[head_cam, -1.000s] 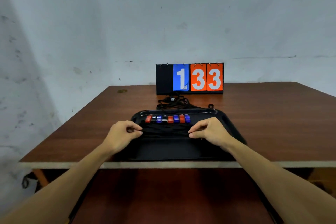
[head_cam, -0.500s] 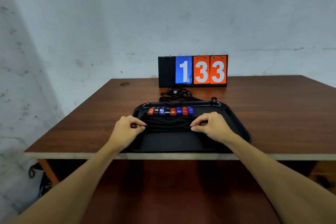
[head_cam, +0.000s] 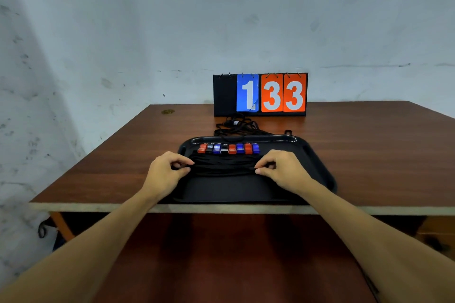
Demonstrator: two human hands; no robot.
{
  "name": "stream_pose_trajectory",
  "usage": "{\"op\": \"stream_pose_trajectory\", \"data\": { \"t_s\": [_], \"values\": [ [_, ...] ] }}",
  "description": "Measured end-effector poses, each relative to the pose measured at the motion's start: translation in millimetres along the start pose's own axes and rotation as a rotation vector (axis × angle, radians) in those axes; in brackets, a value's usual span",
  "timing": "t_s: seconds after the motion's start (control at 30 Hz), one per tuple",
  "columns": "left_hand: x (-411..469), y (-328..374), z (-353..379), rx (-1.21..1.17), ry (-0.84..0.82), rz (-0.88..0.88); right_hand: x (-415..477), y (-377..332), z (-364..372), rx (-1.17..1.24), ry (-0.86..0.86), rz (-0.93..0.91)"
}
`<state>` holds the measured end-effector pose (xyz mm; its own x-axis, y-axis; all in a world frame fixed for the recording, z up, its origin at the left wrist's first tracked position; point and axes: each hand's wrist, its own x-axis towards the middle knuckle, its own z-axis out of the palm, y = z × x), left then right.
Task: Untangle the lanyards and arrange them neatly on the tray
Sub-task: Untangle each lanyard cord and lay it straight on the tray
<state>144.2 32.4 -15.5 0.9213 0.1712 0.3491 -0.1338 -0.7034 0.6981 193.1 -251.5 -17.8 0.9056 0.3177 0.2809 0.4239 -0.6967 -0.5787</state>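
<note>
Left hand: the left hand (head_cam: 167,170) lies over the left part of the tray, fingers curled, thumb and fingertips pinching the left end of the cord bundle.
Right hand: the right hand (head_cam: 283,170) mirrors it on the right side; fingers curled, pinching the right end of the same bundle; the two hands are well apart with the cords stretched between them.
Lanyards: the black lanyards (head_cam: 222,167) lie as a flat band of cords across the middle of the tray, running left to right; single cords cannot be told apart.
Clips: a row of small red, blue and black clips (head_cam: 229,148) sits side by side just beyond the cords, near the tray's far rim.
Tray: the black tray (head_cam: 317,162) rests on the desk at its near edge; a handle slot shows in its right wall.
Tangled pile: a tangled pile (head_cam: 236,126) of black cord lies on the desk just behind the tray's far rim, in front of the scoreboard.
Scoreboard: a flip scoreboard (head_cam: 260,94) stands upright at the back; a blue 1, then an orange 3 and 3.
Desk: a brown wooden desk (head_cam: 369,145) against a pale, marked wall (head_cam: 123,32).
</note>
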Motion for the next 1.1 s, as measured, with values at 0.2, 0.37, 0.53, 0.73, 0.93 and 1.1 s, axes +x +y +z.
{"op": "stream_pose_trajectory", "data": {
  "t_s": [0.2,0.37,0.53,0.73,0.93,1.1],
  "values": [
    [3.0,5.9,-3.3,0.034,-0.051,-0.023,-2.2,-3.6,-3.5,-0.018,-0.003,0.012],
    [7.0,22.3,-7.0,-0.066,0.0,-0.078,-0.9,-6.7,-10.3,-0.006,0.059,0.007],
    [25.3,55.7,1.7,0.021,-0.056,0.039,13.8,-8.9,-21.0,0.023,0.125,0.006],
    [57.0,93.0,24.8,0.057,-0.19,0.106,45.8,3.0,-26.8,0.088,0.136,0.028],
    [106.3,104.2,43.2,0.067,-0.254,0.088,89.7,25.6,-34.9,0.085,0.079,0.001],
    [146.0,96.1,54.9,0.018,-0.224,0.083,132.2,27.2,-35.2,-0.096,-0.152,-0.136]
  ]
}}
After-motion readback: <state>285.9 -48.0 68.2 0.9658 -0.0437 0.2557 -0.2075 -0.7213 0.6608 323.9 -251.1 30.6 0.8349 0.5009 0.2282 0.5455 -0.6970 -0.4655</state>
